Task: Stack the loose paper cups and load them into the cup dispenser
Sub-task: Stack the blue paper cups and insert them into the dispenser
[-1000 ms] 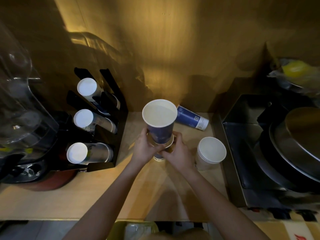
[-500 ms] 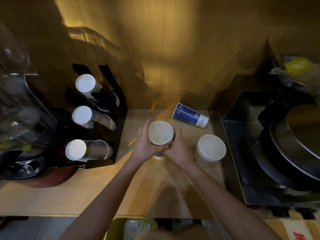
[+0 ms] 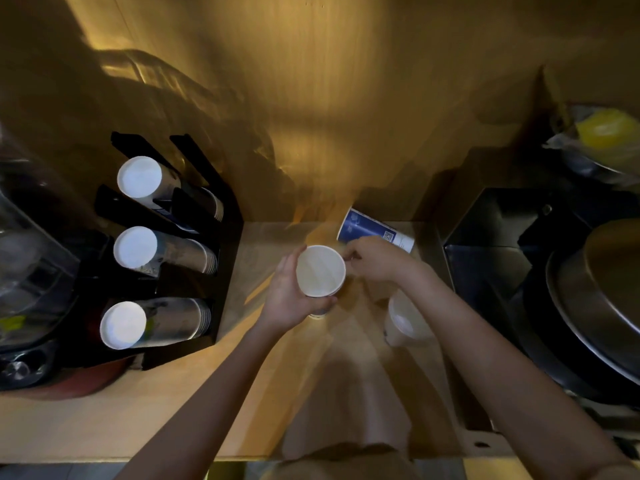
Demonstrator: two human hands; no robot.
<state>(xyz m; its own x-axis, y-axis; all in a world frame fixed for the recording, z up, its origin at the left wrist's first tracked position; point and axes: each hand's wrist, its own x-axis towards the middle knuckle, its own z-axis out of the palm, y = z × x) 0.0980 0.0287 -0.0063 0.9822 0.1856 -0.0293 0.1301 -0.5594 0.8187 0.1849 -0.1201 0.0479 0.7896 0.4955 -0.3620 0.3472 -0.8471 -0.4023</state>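
A stack of blue paper cups (image 3: 320,271), white inside, stands upright on the wooden counter (image 3: 173,410), seen from above. My left hand (image 3: 289,292) wraps around its left side and holds it. My right hand (image 3: 375,258) is off the stack, fingers loosely apart, reaching toward a single blue cup (image 3: 369,229) lying on its side at the back. A second stack of white-rimmed cups (image 3: 403,318) stands to the right, partly hidden by my right forearm. The black cup dispenser (image 3: 221,237) at the left holds three rows of cups lying sideways.
A clear plastic machine (image 3: 31,258) fills the far left next to the dispenser. A steel sink (image 3: 485,271) with a large metal lid (image 3: 602,292) lies to the right. A wooden wall (image 3: 311,98) closes the back.
The raised cup has been pushed down onto the stack. My right hand has let go of the stack and moved back and right toward the lying cup.
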